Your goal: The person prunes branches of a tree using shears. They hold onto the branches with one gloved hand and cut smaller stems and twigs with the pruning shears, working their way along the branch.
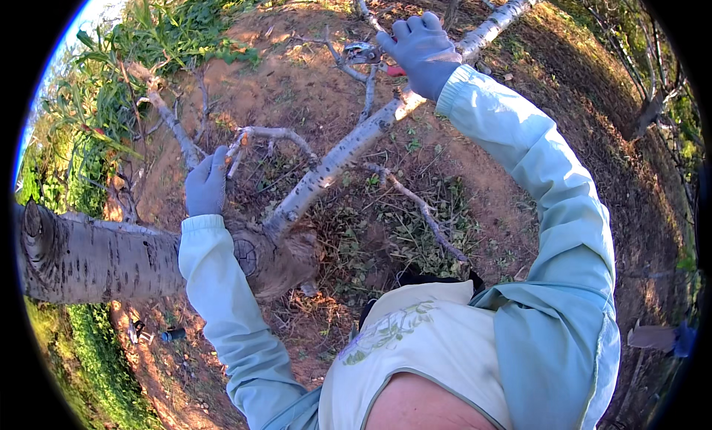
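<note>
Grey gloves cover both hands. My right hand is closed around the red handle of a pair of pruning shears, whose metal head lies by a thin forked twig. Behind that hand runs a thick pale branch with dark spots. My left hand is at the broken or cut end of a short side branch; its fingers touch or lie just beside the wood, and whether they grip it cannot be told.
A thick tree trunk crosses the left side below my left hand. A bare crooked branch is right of centre. Leafy plants grow at the upper left. A dark blue cylindrical object lies on the ground at the lower left.
</note>
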The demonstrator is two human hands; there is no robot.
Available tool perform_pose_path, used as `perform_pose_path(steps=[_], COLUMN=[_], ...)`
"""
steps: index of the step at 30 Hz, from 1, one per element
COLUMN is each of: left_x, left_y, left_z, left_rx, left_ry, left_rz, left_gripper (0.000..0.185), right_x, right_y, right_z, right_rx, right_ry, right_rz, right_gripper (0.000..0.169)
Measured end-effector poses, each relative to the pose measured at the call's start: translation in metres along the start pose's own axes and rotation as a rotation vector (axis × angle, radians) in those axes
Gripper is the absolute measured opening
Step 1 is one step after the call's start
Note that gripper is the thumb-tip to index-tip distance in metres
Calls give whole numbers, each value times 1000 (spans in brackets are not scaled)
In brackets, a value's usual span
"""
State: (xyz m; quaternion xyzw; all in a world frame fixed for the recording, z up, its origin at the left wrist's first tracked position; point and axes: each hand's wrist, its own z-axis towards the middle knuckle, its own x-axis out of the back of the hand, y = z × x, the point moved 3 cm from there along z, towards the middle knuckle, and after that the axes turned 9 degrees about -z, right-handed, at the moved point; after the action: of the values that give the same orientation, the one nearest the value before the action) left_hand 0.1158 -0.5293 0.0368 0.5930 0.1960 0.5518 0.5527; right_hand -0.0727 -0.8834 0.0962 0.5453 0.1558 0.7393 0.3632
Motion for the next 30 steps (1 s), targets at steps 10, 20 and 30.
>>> perform_pose_path(steps=[10,20,30], left_x=[0,0,0], left_y=[1,-5,0], left_z=[0,3,0], left_rx=[19,-13,36], left_ry=[-15,-30,-21], left_rz=[2,-12,27], left_gripper=[41,38,39], right_x=[-9,-28,-19], right_y=[5,4,6], right_z=[-12,5,5], right_rx=[-29,43,96], right_ry=[121,265,-129], right_rz=[-4,-64,150], right_gripper=[69,61,54])
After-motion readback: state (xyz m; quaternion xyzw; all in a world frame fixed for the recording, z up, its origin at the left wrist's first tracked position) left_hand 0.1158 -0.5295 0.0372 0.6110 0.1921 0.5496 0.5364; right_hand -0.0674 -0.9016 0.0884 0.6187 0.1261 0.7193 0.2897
